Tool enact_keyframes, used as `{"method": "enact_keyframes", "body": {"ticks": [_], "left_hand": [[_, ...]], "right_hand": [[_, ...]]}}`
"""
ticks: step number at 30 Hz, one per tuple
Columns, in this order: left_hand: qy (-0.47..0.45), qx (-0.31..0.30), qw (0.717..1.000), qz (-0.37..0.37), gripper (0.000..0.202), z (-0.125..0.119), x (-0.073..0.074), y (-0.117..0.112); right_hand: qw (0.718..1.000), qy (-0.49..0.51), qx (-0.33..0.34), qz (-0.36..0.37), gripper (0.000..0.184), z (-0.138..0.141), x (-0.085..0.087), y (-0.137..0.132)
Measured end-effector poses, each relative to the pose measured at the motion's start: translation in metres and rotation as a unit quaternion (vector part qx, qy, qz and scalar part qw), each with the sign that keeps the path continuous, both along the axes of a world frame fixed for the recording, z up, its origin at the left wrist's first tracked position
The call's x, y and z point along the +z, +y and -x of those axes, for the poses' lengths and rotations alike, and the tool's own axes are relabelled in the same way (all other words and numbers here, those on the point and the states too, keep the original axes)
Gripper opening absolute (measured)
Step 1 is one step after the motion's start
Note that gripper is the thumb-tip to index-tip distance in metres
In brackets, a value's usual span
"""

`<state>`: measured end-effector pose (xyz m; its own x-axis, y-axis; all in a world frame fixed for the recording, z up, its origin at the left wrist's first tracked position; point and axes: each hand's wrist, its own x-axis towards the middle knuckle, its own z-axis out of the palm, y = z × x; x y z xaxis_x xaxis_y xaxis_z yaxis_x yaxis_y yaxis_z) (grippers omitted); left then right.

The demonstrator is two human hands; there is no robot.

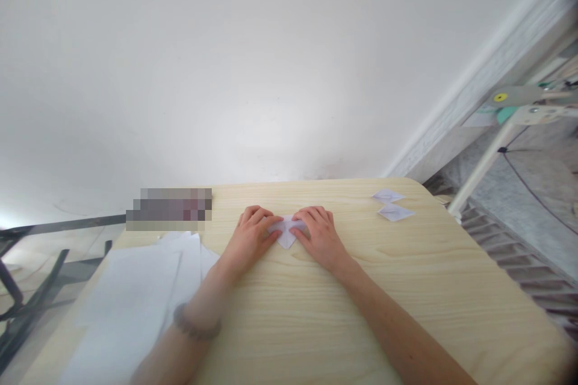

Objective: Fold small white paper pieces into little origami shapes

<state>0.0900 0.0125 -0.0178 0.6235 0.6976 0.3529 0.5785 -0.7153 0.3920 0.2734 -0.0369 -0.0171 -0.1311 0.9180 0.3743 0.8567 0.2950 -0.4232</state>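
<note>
A small piece of folded white paper (287, 237) lies on the wooden table between my hands, one pointed corner toward me. My left hand (255, 231) grips its left side, thumb below and fingers above. On the right side, my right hand (318, 230) pinches the paper in the same way. Parts of the paper are hidden under my fingers. Two folded paper pieces with pointed ends, an upper one (388, 195) and a lower one (396, 212), rest near the table's far right corner.
Sheets of white paper (135, 277) overlap on the table's left side, partly under my left forearm. A pixelated patch covers something at the far left edge. A pale wall (271, 72) rises behind the table (406, 289). A metal frame (485, 159) stands to the right.
</note>
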Motion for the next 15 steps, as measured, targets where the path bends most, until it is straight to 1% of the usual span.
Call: {"method": "enact_keyframes", "body": {"ticks": [4,11,15], "left_hand": [[0.013,0.005,0.999,-0.034,0.026,0.0013,-0.0008,0.0001],[0.025,0.014,0.998,-0.055,0.02,0.0012,0.0003,-0.0014],[0.038,0.019,0.997,-0.062,0.018,0.0008,0.0029,-0.0032]], "right_hand": [[1.0,-0.028,0.004,-0.005,0.028,-0.0008,-0.0013,0.0001],[0.999,-0.044,0.024,-0.015,0.018,-0.0021,0.0016,0.0002],[0.999,-0.043,0.02,-0.02,0.019,-0.0018,0.0044,-0.0013]]}}
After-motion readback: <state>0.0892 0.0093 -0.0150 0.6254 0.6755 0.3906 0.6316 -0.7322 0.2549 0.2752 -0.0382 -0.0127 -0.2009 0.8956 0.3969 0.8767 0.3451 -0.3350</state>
